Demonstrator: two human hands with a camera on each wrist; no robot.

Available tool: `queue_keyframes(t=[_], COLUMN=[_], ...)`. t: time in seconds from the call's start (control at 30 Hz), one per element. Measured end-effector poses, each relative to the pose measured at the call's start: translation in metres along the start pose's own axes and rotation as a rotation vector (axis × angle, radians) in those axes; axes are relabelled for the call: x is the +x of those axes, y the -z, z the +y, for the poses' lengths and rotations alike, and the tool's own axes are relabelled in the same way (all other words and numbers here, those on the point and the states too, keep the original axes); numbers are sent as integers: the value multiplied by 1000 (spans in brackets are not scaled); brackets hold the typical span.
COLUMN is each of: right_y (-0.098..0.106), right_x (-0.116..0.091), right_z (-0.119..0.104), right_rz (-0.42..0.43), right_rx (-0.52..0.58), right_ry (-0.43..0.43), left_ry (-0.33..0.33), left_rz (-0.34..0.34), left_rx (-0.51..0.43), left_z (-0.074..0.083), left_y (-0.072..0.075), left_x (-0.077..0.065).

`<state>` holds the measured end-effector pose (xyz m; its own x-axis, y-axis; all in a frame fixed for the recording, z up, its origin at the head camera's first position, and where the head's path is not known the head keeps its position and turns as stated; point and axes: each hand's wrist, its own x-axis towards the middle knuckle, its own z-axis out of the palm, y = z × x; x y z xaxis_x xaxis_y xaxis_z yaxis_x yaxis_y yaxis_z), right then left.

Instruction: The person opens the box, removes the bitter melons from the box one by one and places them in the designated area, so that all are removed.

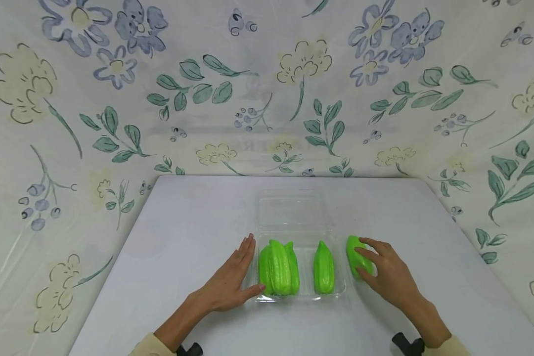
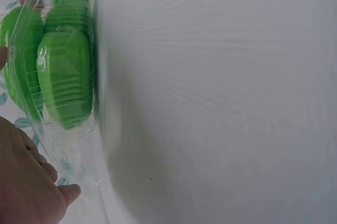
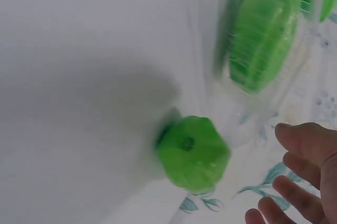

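Note:
A clear plastic clamshell box [image 1: 307, 277] lies with its lid [image 1: 289, 210] folded back. Several ridged green pieces shaped like small gourds [image 1: 279, 269] stand side by side in its left part, and a single green piece [image 1: 324, 269] lies in its right part. My left hand [image 1: 229, 284] rests along the box's left side, fingers straight and thumb over the front left corner. Outside the box, on the right, is another ridged green piece [image 1: 355, 252]. Over it my right hand [image 1: 387, 272] hovers with fingers spread; the right wrist view shows a gap between fingers and piece [image 3: 194, 153].
A white table [image 1: 196, 207] carries the box near its middle. A floral-patterned cloth [image 1: 267, 99] hangs behind the table and along both sides. Dark wrist straps [image 1: 409, 343] show at the bottom of the head view.

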<state>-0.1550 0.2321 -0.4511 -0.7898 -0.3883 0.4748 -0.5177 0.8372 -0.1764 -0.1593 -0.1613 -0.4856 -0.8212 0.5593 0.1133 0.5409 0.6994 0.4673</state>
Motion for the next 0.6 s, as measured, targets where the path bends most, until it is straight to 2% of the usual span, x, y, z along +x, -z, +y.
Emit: queue_keyframes(t=[0.3, 0.6], right_y=[4, 4], right_x=[18, 35], right_z=[-6, -25], right_rz=[23, -27], right_rx=[96, 235], right_ry=[25, 0], left_ry=[-2, 4], left_rz=[7, 10], left_rx=[-14, -2], left_z=[2, 3], left_y=[1, 1], left_x=[1, 2])
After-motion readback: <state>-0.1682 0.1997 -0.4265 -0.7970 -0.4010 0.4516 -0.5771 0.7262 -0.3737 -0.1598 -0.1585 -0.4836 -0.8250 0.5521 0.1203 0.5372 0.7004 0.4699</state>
